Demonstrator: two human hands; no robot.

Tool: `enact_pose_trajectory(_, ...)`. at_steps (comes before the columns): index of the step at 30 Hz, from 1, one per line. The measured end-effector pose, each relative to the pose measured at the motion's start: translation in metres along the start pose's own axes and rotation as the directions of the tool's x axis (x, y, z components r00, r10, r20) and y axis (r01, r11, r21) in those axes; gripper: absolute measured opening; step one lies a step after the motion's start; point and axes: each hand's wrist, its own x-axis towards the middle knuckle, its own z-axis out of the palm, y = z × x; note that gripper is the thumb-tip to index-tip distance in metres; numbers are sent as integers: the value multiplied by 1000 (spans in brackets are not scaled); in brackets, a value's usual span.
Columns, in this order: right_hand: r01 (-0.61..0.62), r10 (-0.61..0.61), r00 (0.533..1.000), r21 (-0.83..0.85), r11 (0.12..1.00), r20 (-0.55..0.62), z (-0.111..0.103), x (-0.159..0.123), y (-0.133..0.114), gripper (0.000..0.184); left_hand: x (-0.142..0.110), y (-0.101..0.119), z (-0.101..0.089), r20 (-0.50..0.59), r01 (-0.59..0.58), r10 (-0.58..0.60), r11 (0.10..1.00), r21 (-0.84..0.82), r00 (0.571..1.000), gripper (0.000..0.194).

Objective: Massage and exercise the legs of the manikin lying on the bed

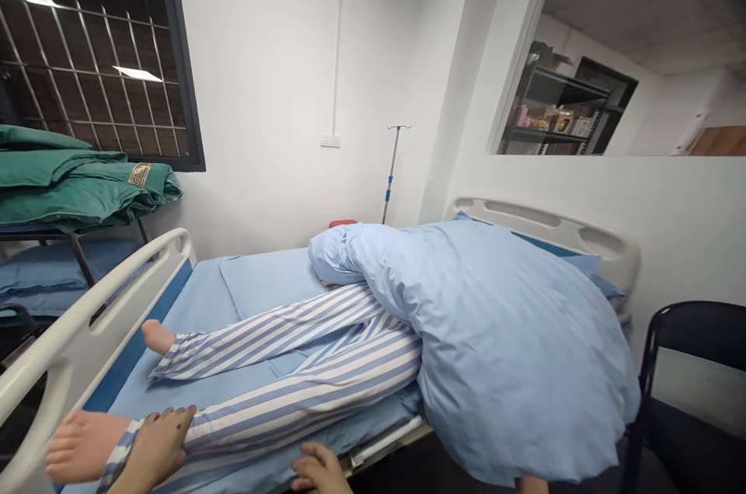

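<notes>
A figure with mannequin-like feet lies on the bed in blue-and-white striped pyjama trousers (350,366), both legs stretched out. My left hand (156,443) is wrapped over the near lower leg just above the ankle, gripping the trouser cloth there. Beyond it the bare near foot (85,443) points at the footboard. My right hand (318,471) hovers by the near mattress edge, fingers apart and slightly bent, holding nothing. A light blue quilt (513,339) is bunched over the upper body and hangs off the near side; head and torso are hidden.
The white footboard (64,362) stands at the left, the headboard (542,218) at the right. A black chair (699,377) is near the headboard. Behind the bed rises an IV pole (392,175). Green bedding (75,179) is piled at left. Something skin-coloured (531,485) shows under the quilt.
</notes>
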Motion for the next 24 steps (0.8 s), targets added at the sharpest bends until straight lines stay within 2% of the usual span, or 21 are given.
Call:
enact_pose_trajectory(2, -138, 113, 988, 269, 953, 108, 13, 6, -14, 44, -8, -2, -19, -41, -16, 17, 1000, 20, 999, 61)
enact_pose_trajectory(3, -168, 117, 981, 384, 908, 153, 19, 8, -23, 45, -12, -3, -29, -55, -21, 22, 999, 28, 998, 60)
enact_pose_trajectory(5, -163, 51, 977, 574, 802, 206, 30, 11, -39, 38, -20, -3, -49, -71, -25, 27, 999, 36, 997, 57)
enact_pose_trajectory(8, -172, -49, 960, 720, 672, 275, 38, 9, -52, 28, -28, -2, -70, -83, -20, 23, 999, 40, 996, 57)
enact_pose_trajectory(11, -197, -124, 932, 764, 614, 340, 33, 1, -59, 24, -31, -1, -72, -78, -12, 16, 999, 41, 997, 61)
enact_pose_trajectory(14, -169, -186, 919, 771, 614, 349, 20, -8, -70, 20, -28, -1, -59, -61, 0, -1, 1000, -2, 998, 66)
enact_pose_trajectory(18, -77, -230, 922, 729, 680, 312, -2, -16, -99, 19, -17, 8, -41, -81, 39, -49, 992, -118, 995, 68)
enact_pose_trajectory(21, 30, -260, 932, 661, 750, 252, -18, -19, -132, 21, -6, 25, -43, -109, 77, -107, 965, -250, 988, 65)
enact_pose_trajectory(24, 126, -308, 922, 570, 812, 236, -32, -23, -170, 20, 7, 50, -52, -123, 99, -161, 911, -401, 979, 60)
